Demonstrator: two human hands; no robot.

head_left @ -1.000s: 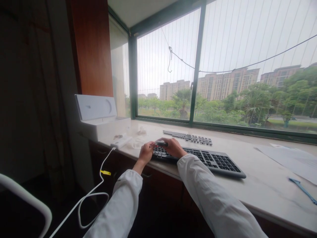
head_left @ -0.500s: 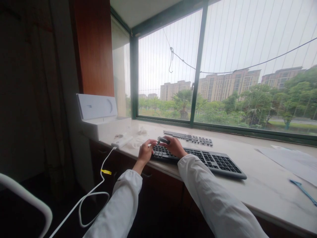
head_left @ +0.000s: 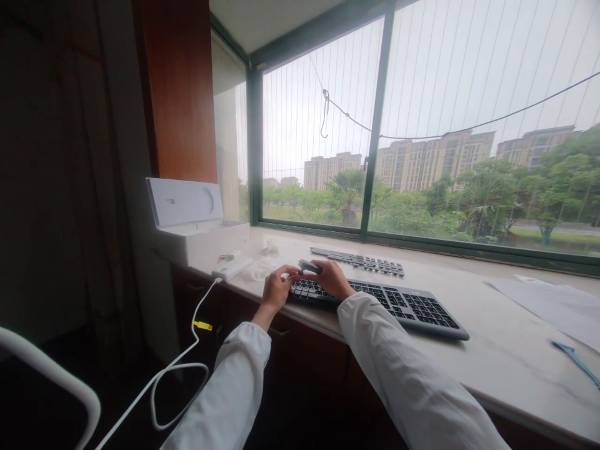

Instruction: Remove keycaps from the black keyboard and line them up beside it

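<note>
Above the left end of a dark keyboard (head_left: 407,312), my two hands meet. My right hand (head_left: 330,280) is closed on a short dark-grey tool (head_left: 310,267), whose exact kind I cannot make out. The fingers of my left hand (head_left: 277,289) are pinched at the tool's left tip, around a small dark piece (head_left: 300,272) that looks like a keycap. Much of the keyboard shows bare key sockets, while a few caps sit at its lower left. Behind it, loose keycaps (head_left: 375,265) lie in rows on the counter.
An open white box (head_left: 210,240) stands at the left, near a white power strip (head_left: 229,269) with a white cable (head_left: 197,331) hanging over the counter edge. Papers (head_left: 548,306) and a blue tool (head_left: 574,362) lie on the white counter (head_left: 506,350) at right.
The tool and small dark piece have tilted slightly between my fingertips. Both hands stay in nearly the same place over the keyboard.
</note>
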